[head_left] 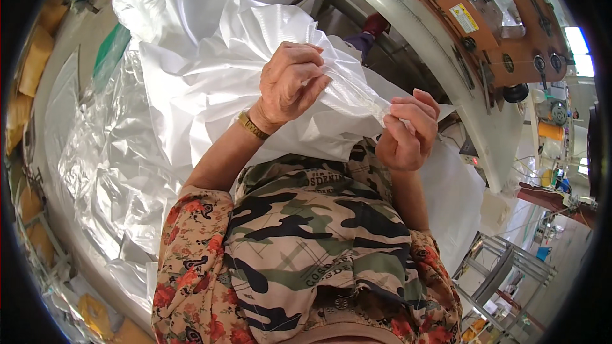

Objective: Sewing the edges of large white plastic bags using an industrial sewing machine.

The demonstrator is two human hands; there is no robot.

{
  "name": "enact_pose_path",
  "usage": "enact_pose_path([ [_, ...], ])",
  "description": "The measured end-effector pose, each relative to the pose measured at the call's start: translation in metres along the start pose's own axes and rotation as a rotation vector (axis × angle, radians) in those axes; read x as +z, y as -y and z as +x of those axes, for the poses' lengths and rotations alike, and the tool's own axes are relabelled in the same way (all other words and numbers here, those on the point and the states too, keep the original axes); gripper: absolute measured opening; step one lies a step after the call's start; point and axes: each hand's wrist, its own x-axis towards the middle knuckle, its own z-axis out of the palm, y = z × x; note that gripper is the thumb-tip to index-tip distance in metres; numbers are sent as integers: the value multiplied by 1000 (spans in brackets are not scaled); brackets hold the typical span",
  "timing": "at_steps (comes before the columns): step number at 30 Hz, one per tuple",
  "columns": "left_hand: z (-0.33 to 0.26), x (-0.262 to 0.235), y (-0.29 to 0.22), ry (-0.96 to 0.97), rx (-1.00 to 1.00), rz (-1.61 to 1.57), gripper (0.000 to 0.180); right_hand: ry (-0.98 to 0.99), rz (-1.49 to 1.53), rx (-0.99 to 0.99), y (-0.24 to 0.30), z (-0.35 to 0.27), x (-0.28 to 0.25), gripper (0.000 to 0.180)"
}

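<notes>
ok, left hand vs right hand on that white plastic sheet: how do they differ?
The left hand sits higher and wears a gold wrist band; the right hand sits lower, its wrist bare. The left hand's fingers curl over a broad bunch of the white plastic sheet; the right hand pinches a narrow edge of it with its fingertips. Both grip the same sheet, close together, above the camouflage apron.

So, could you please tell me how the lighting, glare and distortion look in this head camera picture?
In the head view, even bright light; the white plastic bag held by the left hand and right hand is nearly washed out, the clear film beside it glints, the white table edge bows from fisheye, the corners are black, and the window is blown out.
</notes>
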Motion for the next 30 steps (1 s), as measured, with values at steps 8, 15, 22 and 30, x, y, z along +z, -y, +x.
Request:
enact_pose_path([
  [8, 17, -6, 12, 238, -115, -143, 26, 20, 32, 19, 3, 2, -1, 14],
  [15, 28, -5, 29, 331, -222, -297, 22, -11, 26, 36, 0, 0, -1, 14],
  [22, 27, -5, 34, 310, -245, -340, 18, -32, 37, 72, 0, 0, 0, 12],
  [30, 20, -2, 32, 227, -209, -318, 18, -61, 59, 75, -1, -1, 0, 23],
])
